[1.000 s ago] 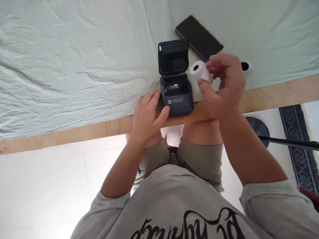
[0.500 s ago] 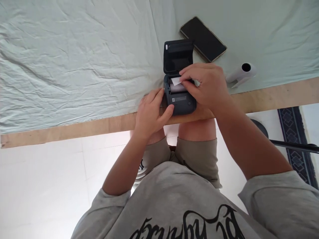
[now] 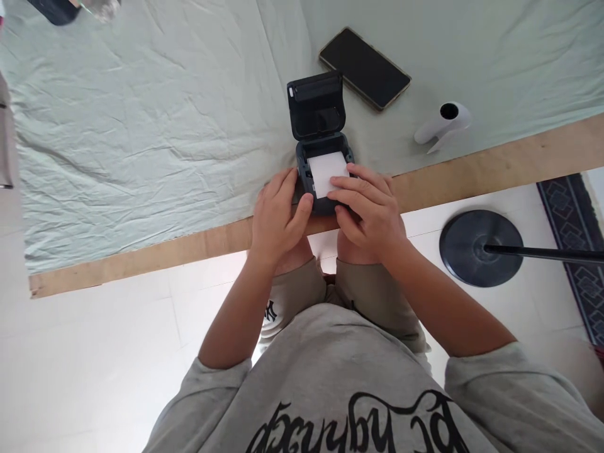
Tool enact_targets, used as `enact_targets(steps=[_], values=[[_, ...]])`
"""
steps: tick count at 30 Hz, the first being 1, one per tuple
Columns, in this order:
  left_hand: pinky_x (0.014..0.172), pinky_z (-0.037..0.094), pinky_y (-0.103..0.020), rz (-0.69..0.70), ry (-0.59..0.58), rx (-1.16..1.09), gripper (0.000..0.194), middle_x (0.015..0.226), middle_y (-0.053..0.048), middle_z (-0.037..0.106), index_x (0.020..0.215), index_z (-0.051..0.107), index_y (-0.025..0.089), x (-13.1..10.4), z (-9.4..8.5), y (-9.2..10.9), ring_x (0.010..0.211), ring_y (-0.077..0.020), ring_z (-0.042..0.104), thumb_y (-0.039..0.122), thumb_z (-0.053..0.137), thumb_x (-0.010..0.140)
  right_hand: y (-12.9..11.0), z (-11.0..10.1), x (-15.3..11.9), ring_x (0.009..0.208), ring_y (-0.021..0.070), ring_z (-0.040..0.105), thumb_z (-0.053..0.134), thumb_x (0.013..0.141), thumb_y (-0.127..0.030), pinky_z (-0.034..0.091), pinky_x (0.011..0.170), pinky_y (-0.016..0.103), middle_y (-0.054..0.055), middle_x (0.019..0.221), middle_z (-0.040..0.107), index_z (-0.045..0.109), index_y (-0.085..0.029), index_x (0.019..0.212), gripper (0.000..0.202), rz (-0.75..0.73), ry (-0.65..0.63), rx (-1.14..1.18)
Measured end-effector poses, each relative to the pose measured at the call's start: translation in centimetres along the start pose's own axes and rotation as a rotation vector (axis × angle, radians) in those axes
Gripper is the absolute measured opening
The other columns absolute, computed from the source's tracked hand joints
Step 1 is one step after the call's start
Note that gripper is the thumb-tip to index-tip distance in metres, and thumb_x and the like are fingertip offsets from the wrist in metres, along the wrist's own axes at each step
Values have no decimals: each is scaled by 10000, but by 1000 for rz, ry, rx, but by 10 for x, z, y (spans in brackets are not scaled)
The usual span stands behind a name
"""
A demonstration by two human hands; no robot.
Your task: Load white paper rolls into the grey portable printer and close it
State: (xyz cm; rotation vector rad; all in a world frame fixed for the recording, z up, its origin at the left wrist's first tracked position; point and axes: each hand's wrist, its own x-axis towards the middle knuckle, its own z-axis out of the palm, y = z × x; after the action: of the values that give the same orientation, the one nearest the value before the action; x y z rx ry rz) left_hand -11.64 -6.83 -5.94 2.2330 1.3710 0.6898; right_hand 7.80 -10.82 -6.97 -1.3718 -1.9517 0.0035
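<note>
A small dark portable printer (image 3: pixel 325 206) sits at the table's front edge, its lid (image 3: pixel 317 107) raised and tipped back. White paper (image 3: pixel 324 171) from its roll bay lies forward over the front of the body. My left hand (image 3: pixel 280 207) grips the printer's left side, thumb on the front corner and fingers along the side. Spread over the paper and the printer's right side is my right hand (image 3: pixel 370 204), with its fingers stretched out and the fingertips resting on the sheet. The paper roll itself is mostly covered by the sheet.
Behind the printer lies a dark phone (image 3: pixel 365 68). A white paper roll (image 3: pixel 443 123) with a loose end rests to the right on the pale green cloth (image 3: pixel 165 126). Below the wooden table edge (image 3: pixel 141 250) stands a round black base (image 3: pixel 481 248) with a pole.
The paper's end has been drawn forward over the printer's front. My right hand has gone from pinching it to lying on it with fingers apart. The left hand stays at the printer.
</note>
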Motion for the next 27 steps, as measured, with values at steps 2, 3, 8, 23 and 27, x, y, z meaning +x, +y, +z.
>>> enact_targets(steps=[2,3,8,23,27], values=[[1092,458,-454,2,18,-13,733,1405,-174,610,1417,529,144,-2,0,-2,1300,-309,587,676,194,1041,2,2,0,1256,259,663,555,913,-223,518,997,439,29,1166,782,746,-272,1022,226,-13,28,22],[1108,454,-455,7,36,-17,730,1417,-171,606,1416,526,152,-2,0,-2,1319,-299,580,682,195,1040,3,2,0,1254,255,663,558,910,-214,530,999,433,36,1168,780,744,-262,1026,224,-23,40,47],[1157,456,-402,38,204,21,733,1392,-184,631,1379,550,100,26,-22,4,1337,-232,575,678,245,1047,5,2,-1,1275,248,642,556,893,-174,554,1056,437,54,1175,767,733,-236,1024,228,-62,68,150],[916,582,-339,123,140,-77,355,987,-39,683,1269,603,116,87,-46,45,972,-165,688,294,367,1072,-2,5,-3,896,191,666,581,873,-179,520,879,397,16,1061,784,762,-286,992,241,-40,203,44],[935,550,-371,8,14,-40,356,978,-17,662,1154,634,161,109,-42,53,1001,-176,676,224,291,1082,-1,5,-4,872,194,670,564,883,-175,510,847,405,30,1073,780,761,-279,998,251,-28,181,55]])
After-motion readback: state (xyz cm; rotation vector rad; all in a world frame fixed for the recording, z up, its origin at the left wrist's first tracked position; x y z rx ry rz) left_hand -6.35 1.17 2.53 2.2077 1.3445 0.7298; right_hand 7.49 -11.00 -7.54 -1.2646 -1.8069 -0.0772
